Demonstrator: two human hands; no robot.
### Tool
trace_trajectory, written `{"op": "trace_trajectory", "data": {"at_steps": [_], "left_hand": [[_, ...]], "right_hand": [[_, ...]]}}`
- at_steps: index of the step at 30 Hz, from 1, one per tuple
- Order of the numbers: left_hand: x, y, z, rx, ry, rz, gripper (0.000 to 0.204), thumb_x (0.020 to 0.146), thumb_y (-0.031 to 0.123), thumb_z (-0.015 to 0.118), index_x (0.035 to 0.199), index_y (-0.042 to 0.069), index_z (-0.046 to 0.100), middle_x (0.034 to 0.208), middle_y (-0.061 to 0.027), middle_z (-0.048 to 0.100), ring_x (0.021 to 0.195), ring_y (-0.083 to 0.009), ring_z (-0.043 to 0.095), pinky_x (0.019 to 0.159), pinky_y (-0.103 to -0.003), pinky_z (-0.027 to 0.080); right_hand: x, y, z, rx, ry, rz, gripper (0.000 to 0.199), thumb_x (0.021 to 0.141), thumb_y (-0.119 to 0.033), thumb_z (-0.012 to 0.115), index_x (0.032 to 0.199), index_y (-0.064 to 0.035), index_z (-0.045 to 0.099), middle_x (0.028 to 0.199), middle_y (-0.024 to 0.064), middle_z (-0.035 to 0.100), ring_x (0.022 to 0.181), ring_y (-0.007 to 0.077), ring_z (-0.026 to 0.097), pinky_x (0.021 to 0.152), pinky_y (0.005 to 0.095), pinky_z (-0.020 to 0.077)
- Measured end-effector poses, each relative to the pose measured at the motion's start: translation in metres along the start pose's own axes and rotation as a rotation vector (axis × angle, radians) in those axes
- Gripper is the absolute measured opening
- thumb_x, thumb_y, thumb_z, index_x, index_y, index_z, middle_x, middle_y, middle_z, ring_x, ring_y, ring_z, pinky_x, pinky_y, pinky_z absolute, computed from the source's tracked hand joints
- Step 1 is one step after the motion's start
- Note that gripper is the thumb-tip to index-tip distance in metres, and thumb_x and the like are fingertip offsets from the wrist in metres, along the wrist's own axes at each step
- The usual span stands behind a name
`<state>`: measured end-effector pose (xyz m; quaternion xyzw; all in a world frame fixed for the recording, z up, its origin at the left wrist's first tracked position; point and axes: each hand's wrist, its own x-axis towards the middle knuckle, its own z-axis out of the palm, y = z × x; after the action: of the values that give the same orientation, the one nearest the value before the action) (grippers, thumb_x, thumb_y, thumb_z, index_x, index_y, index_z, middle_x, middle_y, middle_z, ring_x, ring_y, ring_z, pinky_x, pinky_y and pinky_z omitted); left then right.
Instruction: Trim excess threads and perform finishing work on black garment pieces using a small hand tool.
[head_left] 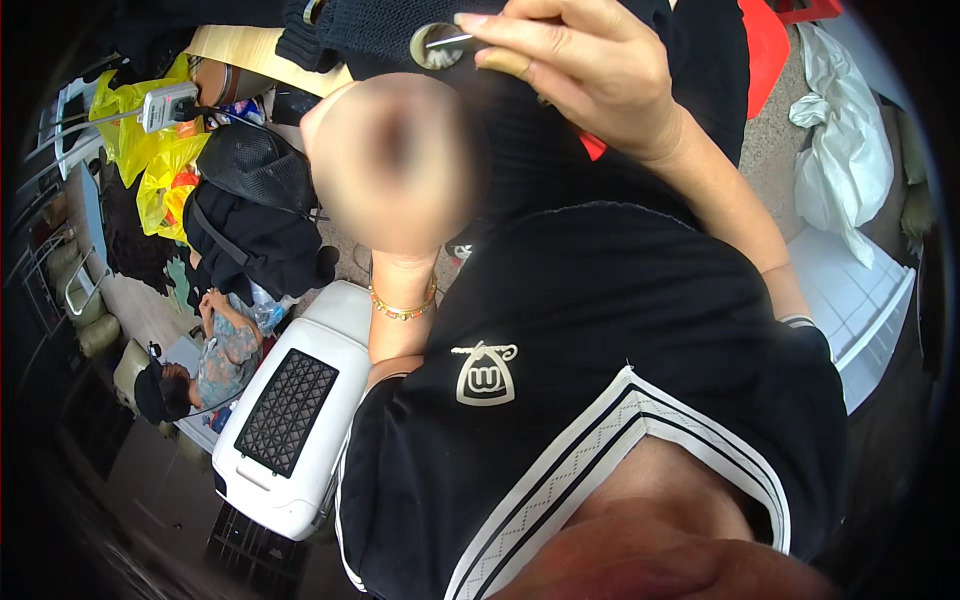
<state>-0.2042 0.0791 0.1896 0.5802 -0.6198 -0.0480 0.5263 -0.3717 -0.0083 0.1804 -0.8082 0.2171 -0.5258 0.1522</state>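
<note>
My right hand (605, 75) is at the top of the view, its thumb and fingers pinched on a thin metal tool (455, 42). The tool's exact kind is hard to make out. Its tip lies across a pale-rimmed round ring (414, 45) over black knitted fabric (375, 30). Whether the ring is fixed to the fabric, I cannot tell. My left hand (395, 165) is raised beside the fabric, a bracelet at its wrist; a round blur covers its fingers and anything in them. Part of a similar ring (313, 10) shows at the top edge.
A light wooden board (240, 45) lies beyond my left hand. To the left are yellow plastic bags (165, 185), a white power strip (168, 107), a black bag (255, 165) and a white box-like case (290, 410). Another person (225, 355) sits further off. A white sack (845, 130) is at right.
</note>
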Motion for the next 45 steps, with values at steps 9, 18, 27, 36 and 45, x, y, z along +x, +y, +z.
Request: {"op": "trace_trajectory", "data": {"at_steps": [9, 18, 27, 36, 45], "left_hand": [[0.02, -0.006, -0.001, 0.093, -0.052, 0.208, 0.029, 0.075, 0.0, 0.079, 0.103, 0.006, 0.075, 0.096, -0.005, 0.055, 0.08, -0.0124, 0.058, 0.069, -0.023, 0.049], [0.023, -0.008, -0.001, -0.241, -0.006, -0.11, 0.011, 0.088, 0.0, 0.067, 0.098, -0.003, 0.073, 0.092, -0.0053, 0.062, 0.082, -0.0085, 0.059, 0.073, -0.019, 0.049], [0.028, -0.005, -0.005, -0.419, -0.021, -0.289, 0.013, 0.084, 0.0, 0.072, 0.096, 0.001, 0.075, 0.086, -0.0025, 0.061, 0.08, -0.0078, 0.055, 0.074, -0.019, 0.044], [0.028, -0.007, -0.004, -0.404, -0.034, -0.267, 0.01, 0.087, -0.001, 0.069, 0.096, -0.002, 0.073, 0.087, -0.0036, 0.061, 0.08, -0.0079, 0.056, 0.073, -0.018, 0.045], [0.028, -0.009, -0.005, -0.412, -0.048, -0.253, 0.01, 0.089, -0.002, 0.065, 0.096, -0.006, 0.071, 0.088, -0.0055, 0.062, 0.077, -0.0085, 0.056, 0.07, -0.018, 0.044]], "right_hand": [[-0.002, 0.012, -0.027, 0.178, -0.015, 0.178, 0.034, 0.076, 0.0, 0.077, 0.11, 0.0023, 0.07, 0.084, 0.0073, 0.063, 0.069, 0.0148, 0.057, 0.061, 0.0246, 0.0451], [0.006, 0.008, -0.024, 0.219, -0.095, 0.109, 0.038, 0.073, -0.003, 0.079, 0.11, 0.0013, 0.069, 0.086, 0.0081, 0.06, 0.069, 0.0168, 0.057, 0.061, 0.0272, 0.0475], [0.015, 0.01, -0.02, 0.124, -0.115, 0.054, 0.036, 0.073, -0.004, 0.079, 0.108, 0.0009, 0.07, 0.087, 0.009, 0.059, 0.069, 0.018, 0.057, 0.061, 0.0277, 0.0479], [0.029, 0.006, -0.024, 0.068, -0.183, 0.034, 0.034, 0.073, -0.007, 0.078, 0.106, -0.0019, 0.071, 0.085, 0.008, 0.06, 0.071, 0.0204, 0.06, 0.062, 0.0288, 0.0501], [0.031, 0.016, -0.022, 0.037, -0.201, -0.039, 0.035, 0.072, -0.008, 0.078, 0.106, -0.0031, 0.071, 0.084, 0.0074, 0.06, 0.071, 0.0204, 0.06, 0.061, 0.0289, 0.05]]}}
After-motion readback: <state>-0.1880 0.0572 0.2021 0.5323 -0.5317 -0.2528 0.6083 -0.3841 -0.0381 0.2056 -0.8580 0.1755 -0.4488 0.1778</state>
